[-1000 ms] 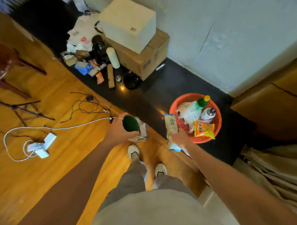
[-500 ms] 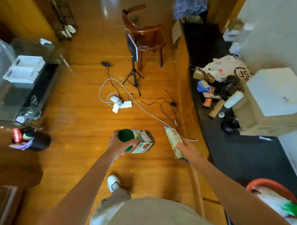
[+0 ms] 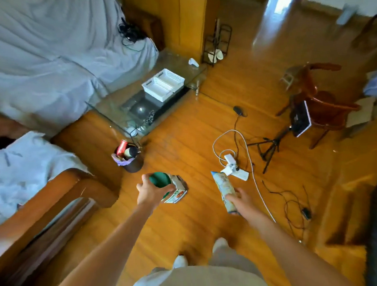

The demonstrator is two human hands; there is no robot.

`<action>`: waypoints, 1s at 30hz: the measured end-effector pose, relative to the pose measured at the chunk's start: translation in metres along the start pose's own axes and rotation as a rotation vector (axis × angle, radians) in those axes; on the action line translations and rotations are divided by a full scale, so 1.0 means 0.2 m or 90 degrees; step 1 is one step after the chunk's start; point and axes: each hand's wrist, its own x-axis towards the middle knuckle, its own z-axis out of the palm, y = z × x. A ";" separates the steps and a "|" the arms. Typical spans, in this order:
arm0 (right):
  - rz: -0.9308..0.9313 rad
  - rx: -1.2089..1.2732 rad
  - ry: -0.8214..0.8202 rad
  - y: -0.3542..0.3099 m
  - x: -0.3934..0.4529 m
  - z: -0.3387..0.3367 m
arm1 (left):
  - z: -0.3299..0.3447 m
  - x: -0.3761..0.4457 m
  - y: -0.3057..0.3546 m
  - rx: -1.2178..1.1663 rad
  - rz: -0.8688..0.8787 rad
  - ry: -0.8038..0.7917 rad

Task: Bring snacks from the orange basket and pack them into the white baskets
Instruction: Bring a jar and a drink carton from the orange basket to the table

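Note:
My left hand (image 3: pixel 149 192) grips a snack canister (image 3: pixel 173 187) with a green lid and a printed white label, held out over the wooden floor. My right hand (image 3: pixel 242 202) holds a long pale snack bag (image 3: pixel 224 187) with a blue corner, pointing away from me. Two white baskets (image 3: pixel 163 83) stand side by side on a glass coffee table (image 3: pixel 109 105) well ahead and to the left of both hands. The orange basket is out of view.
A dark bin (image 3: pixel 130 157) with cans stands by the table's near corner. A sofa under grey sheets (image 3: pixel 41 51) fills the left. On the floor to the right lie a white power strip (image 3: pixel 234 168) with cables, a tripod (image 3: pixel 269 146) and a wooden chair (image 3: pixel 318 99).
The view has swung left, away from the orange basket and the cluttered wall, so the sofa and glass table with the white baskets now lie ahead. Both hands still hold their snacks.

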 end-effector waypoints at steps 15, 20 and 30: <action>-0.019 -0.218 -0.193 -1.49 1.65 0.44 | -0.32 1.36 0.76 -0.033 -0.176 0.256; -0.060 -0.270 -0.239 -2.07 1.99 0.65 | -0.51 1.78 1.08 -0.063 -0.163 0.255; -0.053 -0.303 -0.215 -2.85 2.59 1.11 | -0.93 2.81 1.44 -0.013 -0.150 0.194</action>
